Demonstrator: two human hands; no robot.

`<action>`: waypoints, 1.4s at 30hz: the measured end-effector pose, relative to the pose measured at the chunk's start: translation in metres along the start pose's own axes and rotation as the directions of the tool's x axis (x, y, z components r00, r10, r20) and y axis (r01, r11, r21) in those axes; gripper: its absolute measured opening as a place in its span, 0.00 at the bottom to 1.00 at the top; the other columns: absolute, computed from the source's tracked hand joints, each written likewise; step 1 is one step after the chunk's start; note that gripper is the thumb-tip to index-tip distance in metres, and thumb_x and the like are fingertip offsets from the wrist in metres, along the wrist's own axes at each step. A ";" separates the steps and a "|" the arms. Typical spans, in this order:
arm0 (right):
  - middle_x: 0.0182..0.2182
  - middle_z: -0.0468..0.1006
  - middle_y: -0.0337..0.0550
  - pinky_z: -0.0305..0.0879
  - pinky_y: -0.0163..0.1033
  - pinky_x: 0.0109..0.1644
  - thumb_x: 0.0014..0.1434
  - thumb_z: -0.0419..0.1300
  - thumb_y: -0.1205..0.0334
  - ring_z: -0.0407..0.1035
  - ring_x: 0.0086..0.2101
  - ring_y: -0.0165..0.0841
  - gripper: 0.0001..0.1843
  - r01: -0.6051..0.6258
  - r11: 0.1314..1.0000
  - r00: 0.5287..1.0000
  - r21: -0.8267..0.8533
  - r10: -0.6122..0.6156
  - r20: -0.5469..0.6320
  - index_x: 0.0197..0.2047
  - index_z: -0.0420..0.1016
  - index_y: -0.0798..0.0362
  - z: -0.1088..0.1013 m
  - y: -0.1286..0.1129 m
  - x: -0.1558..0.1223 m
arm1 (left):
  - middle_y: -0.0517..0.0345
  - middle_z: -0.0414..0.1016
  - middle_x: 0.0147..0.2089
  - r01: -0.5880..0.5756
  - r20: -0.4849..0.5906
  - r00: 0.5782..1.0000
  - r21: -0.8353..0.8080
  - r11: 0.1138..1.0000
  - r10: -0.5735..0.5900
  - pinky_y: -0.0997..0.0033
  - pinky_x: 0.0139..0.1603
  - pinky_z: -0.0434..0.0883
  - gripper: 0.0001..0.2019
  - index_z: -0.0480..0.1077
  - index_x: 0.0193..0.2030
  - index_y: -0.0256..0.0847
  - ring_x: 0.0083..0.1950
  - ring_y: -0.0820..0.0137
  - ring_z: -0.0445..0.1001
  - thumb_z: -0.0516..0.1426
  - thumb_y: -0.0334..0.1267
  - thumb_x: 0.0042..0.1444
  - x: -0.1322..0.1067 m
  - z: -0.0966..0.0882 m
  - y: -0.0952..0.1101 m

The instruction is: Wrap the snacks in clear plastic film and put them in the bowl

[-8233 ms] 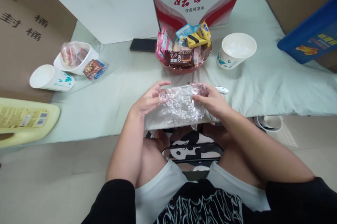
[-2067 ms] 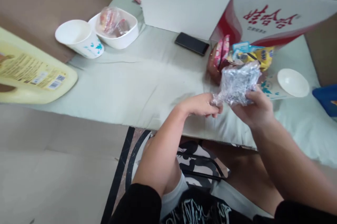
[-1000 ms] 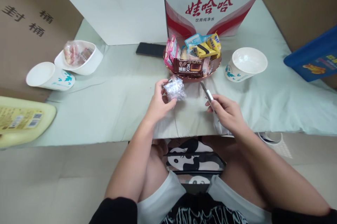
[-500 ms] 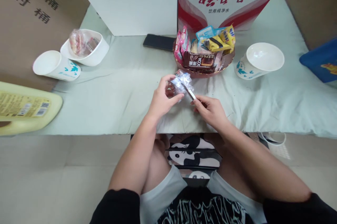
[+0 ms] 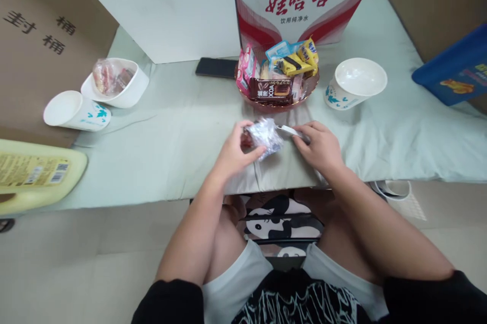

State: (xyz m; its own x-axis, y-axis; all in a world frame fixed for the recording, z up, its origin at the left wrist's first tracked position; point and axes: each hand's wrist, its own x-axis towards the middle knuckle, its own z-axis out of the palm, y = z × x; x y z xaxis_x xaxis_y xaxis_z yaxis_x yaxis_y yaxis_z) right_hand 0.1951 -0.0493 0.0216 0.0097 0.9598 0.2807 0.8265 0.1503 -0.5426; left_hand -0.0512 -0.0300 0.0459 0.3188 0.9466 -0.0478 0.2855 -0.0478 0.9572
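Note:
My left hand [image 5: 236, 150] is closed around a crinkled clear plastic wrapped bundle [image 5: 266, 137], thumb at its near side and fingers behind it. Something reddish-brown shows by the palm; what it is I cannot make out. To the right, my right hand [image 5: 320, 145] grips a slim small knife [image 5: 291, 131], which points left with its tip beside the bundle's right edge. Whether the tip touches the plastic I cannot tell. Just beyond both hands stands a reddish glass bowl [image 5: 266, 107], full of packaged snacks, with a brown cocoa packet [image 5: 272, 88] at its front.
A paper cup [image 5: 355, 83] stands right of the bowl. To the left are another paper cup [image 5: 76, 111] and a white dish [image 5: 131, 92] of wrapped snacks. Behind lie a black phone [image 5: 215, 67] and large boxes [image 5: 304, 9]. A yellow jug [image 5: 41, 174] is at far left.
The knife tip has come off the top of the plastic to its right side. My right hand has shifted right, and the knife now lies flatter. The whole view has shifted slightly.

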 end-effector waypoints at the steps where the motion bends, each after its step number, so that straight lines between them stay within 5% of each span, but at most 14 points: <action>1: 0.40 0.82 0.51 0.69 0.50 0.43 0.63 0.59 0.57 0.74 0.41 0.47 0.14 -0.012 0.999 1.000 -0.051 0.012 -0.002 0.46 0.84 0.49 0.000 0.004 0.001 | 0.54 0.78 0.48 -0.022 0.039 0.999 0.111 0.994 0.018 0.62 0.49 0.75 0.27 0.64 0.56 0.46 0.45 0.64 0.79 0.67 0.47 0.53 0.000 0.005 0.002; 4: 0.44 0.81 0.54 0.67 0.57 0.50 0.62 0.59 0.60 0.72 0.45 0.51 0.16 -0.037 0.991 0.999 -0.127 0.033 -0.037 0.51 0.82 0.50 -0.002 0.008 0.003 | 0.47 0.75 0.59 -0.112 -0.015 0.992 0.313 0.943 0.122 0.56 0.57 0.73 0.20 0.68 0.53 0.45 0.60 0.56 0.74 0.64 0.47 0.56 0.003 0.011 0.005; 7: 0.46 0.80 0.56 0.67 0.60 0.54 0.62 0.56 0.63 0.72 0.48 0.53 0.19 0.003 1.000 1.000 -0.022 -0.003 -0.029 0.54 0.79 0.52 -0.005 0.003 0.002 | 0.44 0.69 0.67 -0.182 -0.075 0.974 0.314 0.932 0.216 0.54 0.63 0.71 0.25 0.68 0.56 0.44 0.69 0.53 0.67 0.64 0.51 0.55 0.007 0.005 0.002; 10: 0.46 0.81 0.54 0.70 0.56 0.54 0.61 0.55 0.64 0.74 0.48 0.49 0.20 0.122 0.978 0.989 0.170 -0.134 0.063 0.55 0.76 0.52 -0.004 -0.007 0.000 | 0.47 0.74 0.63 -0.223 0.026 0.974 0.298 0.928 0.225 0.58 0.59 0.73 0.30 0.68 0.59 0.45 0.63 0.57 0.73 0.68 0.48 0.51 0.009 0.000 -0.001; 13: 0.53 0.80 0.55 0.70 0.56 0.57 0.60 0.58 0.61 0.74 0.52 0.49 0.24 0.190 0.937 0.964 0.294 -0.234 0.123 0.60 0.71 0.51 -0.001 -0.016 -0.003 | 0.52 0.79 0.51 -0.133 -0.036 0.988 0.263 0.955 0.148 0.67 0.46 0.74 0.24 0.70 0.57 0.44 0.49 0.65 0.78 0.66 0.41 0.53 0.009 0.002 0.000; 16: 0.57 0.78 0.55 0.69 0.57 0.59 0.60 0.60 0.58 0.73 0.55 0.50 0.28 0.192 0.921 0.953 0.339 -0.257 0.158 0.63 0.68 0.50 0.002 -0.021 -0.004 | 0.60 0.76 0.31 0.035 -0.148 0.989 0.055 0.998 -0.027 0.73 0.31 0.70 0.12 0.73 0.44 0.42 0.30 0.73 0.74 0.62 0.45 0.57 0.009 0.004 0.005; 18: 0.54 0.78 0.54 0.70 0.56 0.58 0.60 0.60 0.59 0.73 0.53 0.49 0.27 0.186 0.920 0.954 0.346 -0.254 0.162 0.63 0.68 0.49 0.003 -0.023 -0.005 | 0.63 0.71 0.25 0.119 -0.153 0.978 -0.161 0.980 -0.144 0.75 0.24 0.64 0.13 0.71 0.35 0.41 0.22 0.76 0.69 0.62 0.49 0.56 0.009 0.002 0.009; 22: 0.44 0.78 0.48 0.71 0.51 0.52 0.59 0.57 0.65 0.75 0.45 0.43 0.16 0.164 0.918 0.969 0.360 -0.219 0.116 0.50 0.76 0.47 0.003 -0.021 -0.004 | 0.65 0.70 0.25 0.195 -0.182 0.943 -0.375 0.906 -0.278 0.77 0.17 0.55 0.13 0.68 0.29 0.41 0.17 0.80 0.65 0.66 0.45 0.47 0.011 -0.006 0.015; 25: 0.40 0.79 0.46 0.71 0.49 0.51 0.56 0.56 0.67 0.75 0.44 0.42 0.06 0.159 0.910 0.980 0.383 -0.193 0.051 0.35 0.73 0.47 -0.001 -0.016 -0.002 | 0.65 0.69 0.25 0.195 -0.281 0.910 -0.362 0.912 -0.306 0.78 0.16 0.53 0.11 0.66 0.27 0.41 0.17 0.80 0.65 0.64 0.41 0.45 0.013 -0.014 0.014; 29: 0.34 0.79 0.43 0.71 0.48 0.47 0.54 0.56 0.67 0.75 0.39 0.41 0.05 0.098 0.917 0.995 0.386 -0.090 -0.039 0.32 0.69 0.47 -0.010 -0.008 0.002 | 0.64 0.72 0.26 0.247 -0.379 0.856 -0.299 0.922 -0.352 0.79 0.17 0.54 0.07 0.68 0.32 0.41 0.19 0.79 0.67 0.61 0.36 0.45 0.015 -0.026 0.008; 33: 0.39 0.81 0.45 0.70 0.52 0.52 0.52 0.55 0.68 0.76 0.43 0.43 0.06 0.015 0.936 0.988 0.351 0.041 -0.151 0.29 0.68 0.47 -0.020 0.003 0.005 | 0.62 0.76 0.32 0.278 -0.510 0.800 -0.153 0.948 -0.317 0.76 0.25 0.65 0.15 0.70 0.42 0.44 0.24 0.74 0.72 0.58 0.29 0.45 0.014 -0.038 -0.005; 36: 0.42 0.81 0.47 0.69 0.54 0.55 0.56 0.53 0.67 0.76 0.47 0.44 0.07 -0.049 0.900 0.968 0.434 0.149 -0.200 0.33 0.70 0.47 -0.023 0.006 0.004 | 0.54 0.77 0.50 0.128 -0.584 0.808 0.048 0.991 -0.076 0.67 0.43 0.75 0.24 0.71 0.52 0.47 0.44 0.66 0.79 0.58 0.27 0.46 0.013 -0.041 -0.014; 39: 0.48 0.82 0.48 0.70 0.54 0.55 0.60 0.57 0.61 0.75 0.50 0.46 0.13 -0.038 0.868 0.995 0.495 0.076 -0.058 0.48 0.73 0.47 -0.021 0.001 0.000 | 0.49 0.68 0.66 -0.061 -0.430 0.876 0.352 0.934 0.220 0.51 0.67 0.68 0.24 0.74 0.54 0.48 0.69 0.53 0.67 0.63 0.30 0.47 0.011 -0.037 -0.017; 42: 0.43 0.83 0.47 0.72 0.52 0.51 0.57 0.63 0.60 0.77 0.44 0.45 0.16 0.049 0.930 0.997 0.365 -0.069 0.042 0.50 0.74 0.47 -0.018 -0.009 -0.004 | 0.50 0.66 0.68 -0.140 -0.234 0.927 0.510 0.849 0.294 0.42 0.76 0.56 0.10 0.78 0.40 0.45 0.73 0.47 0.59 0.66 0.34 0.49 0.009 -0.031 -0.014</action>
State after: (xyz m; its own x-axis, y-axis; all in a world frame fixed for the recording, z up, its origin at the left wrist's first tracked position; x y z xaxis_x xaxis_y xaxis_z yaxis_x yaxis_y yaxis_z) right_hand 0.1980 -0.0585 0.0394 -0.0707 0.9561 0.2844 0.5636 0.2735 -0.7794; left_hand -0.0806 -0.0111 0.0414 0.1680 0.9379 0.3035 0.6583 -0.3359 0.6737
